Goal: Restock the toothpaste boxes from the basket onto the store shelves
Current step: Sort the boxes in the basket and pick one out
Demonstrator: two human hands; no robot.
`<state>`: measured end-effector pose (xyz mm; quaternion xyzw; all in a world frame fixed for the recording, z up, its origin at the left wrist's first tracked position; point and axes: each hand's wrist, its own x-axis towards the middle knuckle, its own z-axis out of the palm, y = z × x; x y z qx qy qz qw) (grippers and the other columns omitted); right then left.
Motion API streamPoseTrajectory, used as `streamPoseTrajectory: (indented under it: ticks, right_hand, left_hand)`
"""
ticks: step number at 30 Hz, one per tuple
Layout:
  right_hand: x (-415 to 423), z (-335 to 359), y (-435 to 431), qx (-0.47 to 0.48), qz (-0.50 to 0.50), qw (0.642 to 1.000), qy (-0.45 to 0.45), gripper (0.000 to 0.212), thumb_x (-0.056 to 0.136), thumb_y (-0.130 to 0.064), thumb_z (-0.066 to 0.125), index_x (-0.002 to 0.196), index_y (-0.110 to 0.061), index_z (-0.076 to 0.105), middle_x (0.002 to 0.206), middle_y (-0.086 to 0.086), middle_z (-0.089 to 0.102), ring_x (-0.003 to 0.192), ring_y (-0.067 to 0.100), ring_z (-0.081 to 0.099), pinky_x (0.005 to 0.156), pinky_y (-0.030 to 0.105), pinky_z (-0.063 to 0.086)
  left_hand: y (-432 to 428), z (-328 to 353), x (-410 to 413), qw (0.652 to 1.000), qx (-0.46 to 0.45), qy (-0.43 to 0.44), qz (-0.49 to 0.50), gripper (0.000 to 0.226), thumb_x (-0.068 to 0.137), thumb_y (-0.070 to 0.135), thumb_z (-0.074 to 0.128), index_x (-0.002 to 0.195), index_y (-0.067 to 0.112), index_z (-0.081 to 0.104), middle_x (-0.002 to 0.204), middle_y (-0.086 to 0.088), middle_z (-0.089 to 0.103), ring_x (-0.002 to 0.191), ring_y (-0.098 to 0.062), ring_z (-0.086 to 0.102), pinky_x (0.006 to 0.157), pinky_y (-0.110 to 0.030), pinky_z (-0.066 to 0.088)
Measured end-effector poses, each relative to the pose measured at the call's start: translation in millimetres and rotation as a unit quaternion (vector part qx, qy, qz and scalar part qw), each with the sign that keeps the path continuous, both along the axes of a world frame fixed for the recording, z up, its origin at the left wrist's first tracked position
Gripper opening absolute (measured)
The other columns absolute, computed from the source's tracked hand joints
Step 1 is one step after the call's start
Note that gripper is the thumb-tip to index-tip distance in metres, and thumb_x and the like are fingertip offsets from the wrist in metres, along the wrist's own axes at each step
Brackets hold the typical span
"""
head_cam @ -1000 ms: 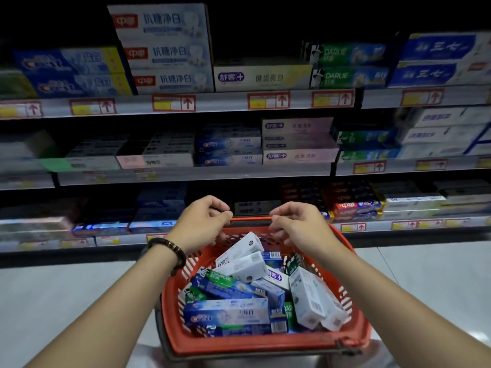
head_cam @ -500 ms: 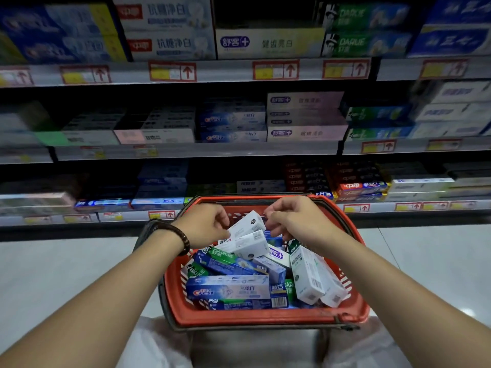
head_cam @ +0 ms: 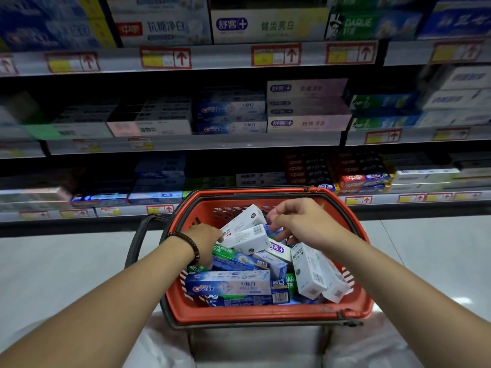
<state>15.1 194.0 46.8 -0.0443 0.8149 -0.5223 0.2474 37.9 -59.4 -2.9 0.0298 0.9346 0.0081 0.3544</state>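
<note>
- Head view: red basket [head_cam: 265, 316] below the shelves [head_cam: 186, 144], full of toothpaste boxes [head_cam: 228, 285].
- Two white boxes [head_cam: 245, 235] atop the pile, between both hands.
- Left hand [head_cam: 208, 243] curled against their left ends; grip unclear.
- Right hand [head_cam: 300, 224] curled beside their right ends; grip unclear.

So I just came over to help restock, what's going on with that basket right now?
A person reaches both hands into the red basket of toothpaste boxes, facing the shelves. The left hand is at one end of a white box on top; the right hand hovers, fingers curled, near the other. Whether either grips it isn't clear.
</note>
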Motion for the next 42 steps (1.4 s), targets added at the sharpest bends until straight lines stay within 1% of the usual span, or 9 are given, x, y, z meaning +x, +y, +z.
streamPoseTrajectory:
  ticks: [4,7,16,20,24,30,34,38,42]
  right_hand:
    - [-2,1,3,-0.001,-0.004,1.0,0.003,0.011,0.102,-0.021,0.067,0.1,-0.016,0.076,0.092,0.001,0.081,0.086,0.028,0.079,0.071,0.041,0.059]
    - [-3,2,3,-0.002,-0.005,1.0,0.004,0.011,0.102,-0.022,0.067,0.1,-0.016,0.076,0.091,0.001,0.081,0.086,0.028,0.079,0.071,0.043,0.058]
    - [-4,6,4,-0.003,-0.011,1.0,0.005,0.01,0.103,-0.02,0.067,0.102,-0.014,0.075,0.091,0.004,0.081,0.076,0.02,0.076,0.063,0.03,0.056]
    - [-3,7,4,-0.005,-0.014,1.0,0.003,0.011,0.103,-0.02,0.066,0.101,-0.014,0.075,0.091,0.005,0.081,0.075,0.02,0.075,0.062,0.028,0.056]
    - [-3,7,4,-0.003,-0.012,1.0,0.0,0.011,0.103,-0.02,0.066,0.102,-0.013,0.075,0.093,0.005,0.081,0.076,0.022,0.075,0.062,0.029,0.056]
    - [-6,9,6,0.01,-0.012,1.0,0.005,0.012,0.104,-0.018,0.064,0.104,-0.014,0.075,0.093,0.004,0.081,0.085,0.028,0.079,0.066,0.032,0.058]
    - [-10,6,9,0.022,-0.021,0.999,0.011,0.011,0.103,-0.02,0.065,0.102,-0.016,0.075,0.093,0.002,0.082,0.086,0.028,0.079,0.07,0.036,0.059]
    - [-12,2,11,0.039,-0.023,0.999,0.014,0.008,0.1,-0.019,0.068,0.101,-0.016,0.076,0.094,0.003,0.081,0.085,0.028,0.079,0.067,0.036,0.058]
    - [-13,1,11,0.041,-0.031,0.999,0.012,0.006,0.097,-0.017,0.074,0.103,-0.015,0.074,0.091,0.009,0.079,0.073,0.021,0.075,0.058,0.029,0.055]
  left_hand:
    - [-2,-4,-2,0.999,-0.029,0.006,-0.017,0.078,0.081,0.018,0.088,0.149,0.025,0.051,0.145,-0.003,0.053,0.132,-0.026,0.051,0.108,-0.038,0.049]
    - [-4,-6,-4,0.998,-0.05,0.01,-0.031,0.073,0.079,0.021,0.088,0.144,0.026,0.056,0.142,-0.003,0.055,0.128,-0.027,0.053,0.107,-0.039,0.05]
    - [-12,9,-5,0.998,-0.047,0.024,-0.035,0.059,0.084,0.046,0.081,0.135,0.034,0.053,0.132,0.004,0.055,0.126,-0.027,0.041,0.106,-0.039,0.043]
    - [-15,20,-4,0.998,-0.039,0.05,-0.03,0.05,0.086,0.047,0.079,0.128,0.034,0.055,0.129,0.006,0.058,0.123,-0.026,0.04,0.104,-0.039,0.043]
    - [-17,30,-3,0.997,-0.02,0.074,-0.021,0.049,0.086,0.045,0.08,0.128,0.034,0.055,0.129,0.007,0.059,0.125,-0.026,0.04,0.092,-0.035,0.039]
    - [-27,38,-3,0.991,0.033,0.128,0.014,0.042,0.087,0.036,0.081,0.119,0.039,0.055,0.12,0.01,0.052,0.12,-0.024,0.036,0.096,-0.039,0.046]
    - [-27,47,-4,0.983,0.077,0.168,0.021,0.044,0.089,0.035,0.08,0.122,0.04,0.052,0.117,0.009,0.049,0.117,-0.022,0.033,0.099,-0.045,0.047]
    - [-26,52,-2,0.962,0.139,0.233,0.033,0.044,0.089,0.033,0.08,0.121,0.041,0.052,0.107,0.013,0.045,0.109,-0.018,0.032,0.097,-0.043,0.045]
    - [-23,57,-1,0.935,0.189,0.297,0.051,0.042,0.088,0.028,0.08,0.116,0.042,0.053,0.103,0.017,0.043,0.103,-0.013,0.03,0.095,-0.038,0.043]
